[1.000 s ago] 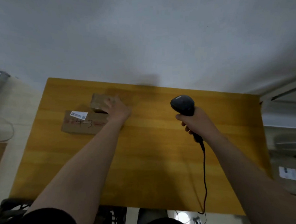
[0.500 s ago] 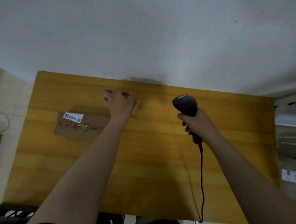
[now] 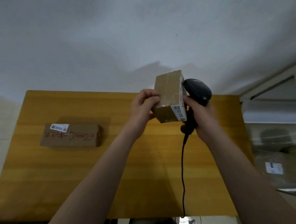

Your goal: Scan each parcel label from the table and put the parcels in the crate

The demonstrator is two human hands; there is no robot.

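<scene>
In the head view, the small parcel (image 3: 168, 97) is held up in the air above the far part of the wooden table (image 3: 147, 171). It is a brown cardboard box with shiny clear tape along its upper face. Its long axis stands almost upright and leans a little to the right. The short end face points down toward the camera, and a white label (image 3: 179, 112) sits on the right part of this face.

The left hand (image 3: 142, 110) grasps the parcel at its left side; the fingers are curled and the thumb presses on the lower edge. The right hand (image 3: 200, 114) is closed around the handle of a black scanner (image 3: 198, 90). The scanner's rounded, smooth head is just beside the right side of the parcel; I cannot tell if they touch. A thin black cable (image 3: 182, 170) hangs from the handle down over the near table edge.

A second parcel (image 3: 71, 135), long and flat, lies on the left of the table with its long axis left to right. It has a white sticker (image 3: 59, 127) at its far left corner and handwritten marks on top.
</scene>
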